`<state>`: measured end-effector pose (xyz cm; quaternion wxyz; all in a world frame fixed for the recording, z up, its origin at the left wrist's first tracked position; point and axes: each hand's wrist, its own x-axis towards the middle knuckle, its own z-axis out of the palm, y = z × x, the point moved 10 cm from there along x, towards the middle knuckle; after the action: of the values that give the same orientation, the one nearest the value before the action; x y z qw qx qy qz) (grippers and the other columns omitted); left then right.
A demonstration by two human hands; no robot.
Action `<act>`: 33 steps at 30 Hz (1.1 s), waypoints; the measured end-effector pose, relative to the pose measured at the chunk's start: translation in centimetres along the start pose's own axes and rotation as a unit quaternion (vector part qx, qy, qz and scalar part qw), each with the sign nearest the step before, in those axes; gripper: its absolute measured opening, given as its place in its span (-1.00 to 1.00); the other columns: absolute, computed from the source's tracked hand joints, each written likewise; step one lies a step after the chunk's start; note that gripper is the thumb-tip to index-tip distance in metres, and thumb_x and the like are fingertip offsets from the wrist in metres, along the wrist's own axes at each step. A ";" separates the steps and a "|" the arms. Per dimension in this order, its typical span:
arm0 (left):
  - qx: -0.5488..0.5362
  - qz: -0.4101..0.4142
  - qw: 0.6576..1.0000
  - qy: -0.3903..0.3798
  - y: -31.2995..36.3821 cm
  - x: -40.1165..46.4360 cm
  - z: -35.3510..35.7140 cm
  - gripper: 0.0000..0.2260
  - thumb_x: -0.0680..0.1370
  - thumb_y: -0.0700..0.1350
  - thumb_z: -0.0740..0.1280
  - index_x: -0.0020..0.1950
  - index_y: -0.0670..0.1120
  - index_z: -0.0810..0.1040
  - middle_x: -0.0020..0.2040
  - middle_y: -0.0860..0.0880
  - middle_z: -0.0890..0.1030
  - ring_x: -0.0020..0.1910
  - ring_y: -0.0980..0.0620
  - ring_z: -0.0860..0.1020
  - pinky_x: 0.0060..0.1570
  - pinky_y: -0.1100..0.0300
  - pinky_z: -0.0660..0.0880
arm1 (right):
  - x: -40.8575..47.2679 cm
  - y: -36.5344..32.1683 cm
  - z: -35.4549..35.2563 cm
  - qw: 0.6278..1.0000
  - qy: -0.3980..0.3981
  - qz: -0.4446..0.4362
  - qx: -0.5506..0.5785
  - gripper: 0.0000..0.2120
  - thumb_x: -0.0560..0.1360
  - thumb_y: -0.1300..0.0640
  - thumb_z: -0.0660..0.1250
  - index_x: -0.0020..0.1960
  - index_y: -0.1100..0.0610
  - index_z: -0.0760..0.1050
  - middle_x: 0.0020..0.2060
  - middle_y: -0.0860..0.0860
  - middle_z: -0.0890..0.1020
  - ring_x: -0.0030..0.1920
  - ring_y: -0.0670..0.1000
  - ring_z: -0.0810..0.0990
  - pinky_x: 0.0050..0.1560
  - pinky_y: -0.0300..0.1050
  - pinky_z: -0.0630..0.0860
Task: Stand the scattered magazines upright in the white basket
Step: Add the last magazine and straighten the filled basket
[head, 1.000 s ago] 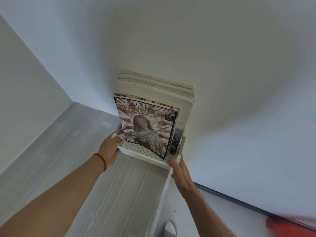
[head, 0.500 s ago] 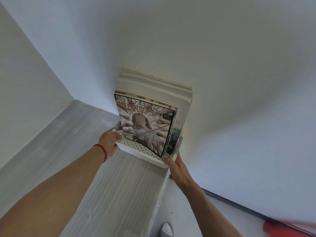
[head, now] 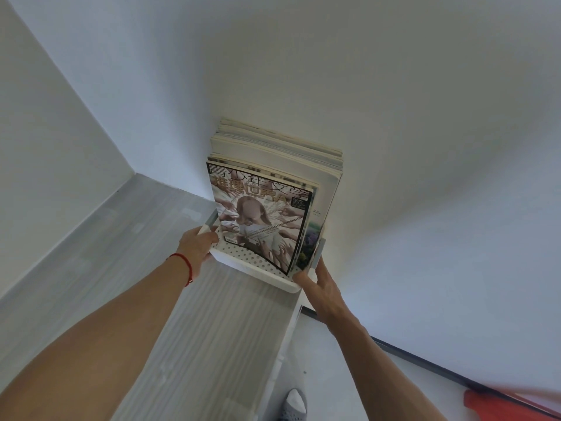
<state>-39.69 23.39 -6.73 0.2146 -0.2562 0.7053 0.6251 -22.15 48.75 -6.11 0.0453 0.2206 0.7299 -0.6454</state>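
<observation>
both hands on the white basket point(head: 258, 268), which sits at the far end of a grey table point(head: 121, 268) against the wall. left hand point(head: 197, 244) grips the basket's near-left corner, fingers curled round the rim. right hand point(head: 318, 282) holds the near-right corner, thumb on the front wall, fingers up the side. magazines point(head: 273, 189) stand upright inside, packed in a row, front cover facing the camera. red cord on left wrist. slippered foot point(head: 293, 404) on the floor below the table edge
</observation>
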 end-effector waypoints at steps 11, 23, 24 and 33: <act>0.028 0.013 0.996 -0.089 -2.2 -2.8 -1.5 -0.68 0.68 0.00 0.26 0.37 -0.13 0.50 0.24 -0.18 0.62 0.25 -0.19 0.58 0.29 -0.19 0.53 | -1.7 1.6 0.3 0.982 -0.006 0.067 0.179 -0.26 0.49 -0.45 0.18 0.60 -0.22 0.18 0.59 -0.19 0.26 0.60 -0.07 0.16 0.60 0.19 0.11; 0.046 0.054 0.994 -0.078 -0.7 -2.9 -1.3 -0.86 0.68 -0.22 0.20 0.17 -0.19 0.53 0.14 -0.28 0.64 0.06 -0.20 0.69 -0.04 0.07 0.70 | -1.1 0.8 0.4 0.985 -0.019 0.066 0.158 -0.55 0.66 -0.28 0.08 0.55 -0.31 0.23 0.30 -0.41 0.43 0.53 -0.06 0.22 0.59 0.23 0.09; 0.052 0.058 0.995 -0.068 -0.7 -2.7 -1.4 -0.84 0.68 -0.22 0.20 0.19 -0.20 0.53 0.14 -0.28 0.64 0.06 -0.21 0.69 -0.02 0.04 0.69 | -1.1 0.8 0.4 0.985 -0.021 0.067 0.157 -0.54 0.66 -0.29 0.09 0.55 -0.31 0.23 0.30 -0.41 0.43 0.54 -0.06 0.21 0.59 0.23 0.08; 0.100 0.090 0.991 -0.019 0.0 -1.9 -1.7 -0.84 0.67 -0.18 0.22 0.18 -0.21 0.53 0.14 -0.27 0.64 -0.01 -0.21 0.71 -0.01 -0.06 0.69 | -1.0 0.2 0.1 0.989 -0.032 0.053 0.137 -0.48 0.64 -0.32 0.11 0.57 -0.25 0.23 0.38 -0.34 0.46 0.53 -0.07 0.26 0.56 0.30 0.13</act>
<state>-38.17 21.88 -5.36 0.1954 -0.1571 0.7802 0.5731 -21.15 48.40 -5.97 0.0721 0.2421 0.6203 -0.7426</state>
